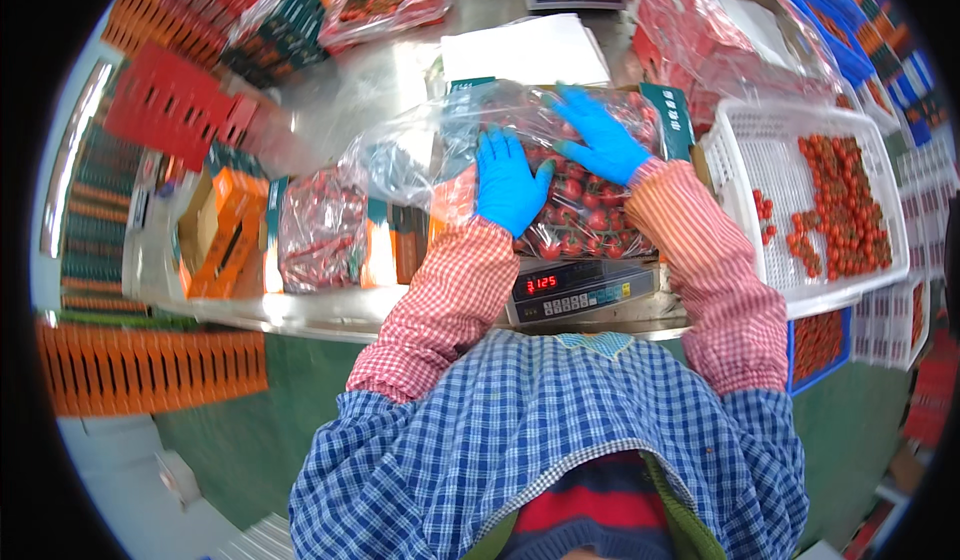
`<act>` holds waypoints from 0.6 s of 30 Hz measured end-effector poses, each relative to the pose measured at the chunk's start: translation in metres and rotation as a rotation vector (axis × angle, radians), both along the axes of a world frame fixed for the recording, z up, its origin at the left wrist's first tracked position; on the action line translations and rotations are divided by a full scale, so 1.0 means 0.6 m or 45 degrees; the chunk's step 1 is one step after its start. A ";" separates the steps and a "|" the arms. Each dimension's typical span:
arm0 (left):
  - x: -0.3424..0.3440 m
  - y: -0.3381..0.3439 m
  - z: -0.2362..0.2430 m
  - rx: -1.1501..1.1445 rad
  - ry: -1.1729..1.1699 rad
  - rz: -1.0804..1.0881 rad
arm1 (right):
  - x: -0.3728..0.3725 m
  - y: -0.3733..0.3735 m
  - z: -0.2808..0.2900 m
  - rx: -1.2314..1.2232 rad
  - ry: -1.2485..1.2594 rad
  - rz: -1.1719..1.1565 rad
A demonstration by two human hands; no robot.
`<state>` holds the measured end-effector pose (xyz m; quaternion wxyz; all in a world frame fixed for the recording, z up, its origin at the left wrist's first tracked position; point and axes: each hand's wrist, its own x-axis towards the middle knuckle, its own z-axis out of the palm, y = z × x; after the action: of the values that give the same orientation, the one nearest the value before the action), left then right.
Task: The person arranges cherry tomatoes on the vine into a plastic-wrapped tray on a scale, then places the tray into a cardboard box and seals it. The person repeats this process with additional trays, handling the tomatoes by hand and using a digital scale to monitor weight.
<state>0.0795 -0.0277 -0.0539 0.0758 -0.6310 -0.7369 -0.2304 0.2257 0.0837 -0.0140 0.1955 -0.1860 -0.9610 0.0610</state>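
While my left hand (508, 188) and right hand (603, 140) lie open, apparently gripping nothing, on the film-covered tomatoes (590, 215) at one o'clock, filling looks done, but the loose plastic film (392, 160) toward eleven o'clock seems not yet tucked.

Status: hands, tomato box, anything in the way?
Left hand and right hand open, on clear film over tomatoes. Box behind lit scale display. Loose film spreads leftward; display unobstructed.
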 end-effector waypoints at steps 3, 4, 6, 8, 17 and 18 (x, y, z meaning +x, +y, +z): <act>-0.009 -0.029 0.010 -0.110 -0.861 0.126 | -0.058 0.004 -0.045 0.356 -0.303 0.351; -0.010 -0.042 0.016 -0.007 -0.839 0.064 | -0.064 0.003 -0.047 0.297 -0.254 0.405; -0.005 -0.052 0.020 0.275 -0.831 0.043 | -0.061 -0.006 -0.029 0.072 -0.344 0.504; 0.002 -0.045 0.008 0.516 -0.504 -0.105 | -0.060 -0.014 0.019 -0.235 -0.599 0.566; 0.016 0.015 -0.066 -0.290 -0.301 0.373 | -0.235 -0.132 0.056 0.275 -0.052 1.198; 0.021 0.006 -0.054 -0.466 -0.367 0.352 | -0.246 -0.101 0.047 0.418 -0.109 1.082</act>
<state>0.0921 -0.0242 -0.0865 -0.1145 -0.4883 -0.8487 -0.1680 0.0783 0.0233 0.0141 0.1402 0.2557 -0.9562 -0.0250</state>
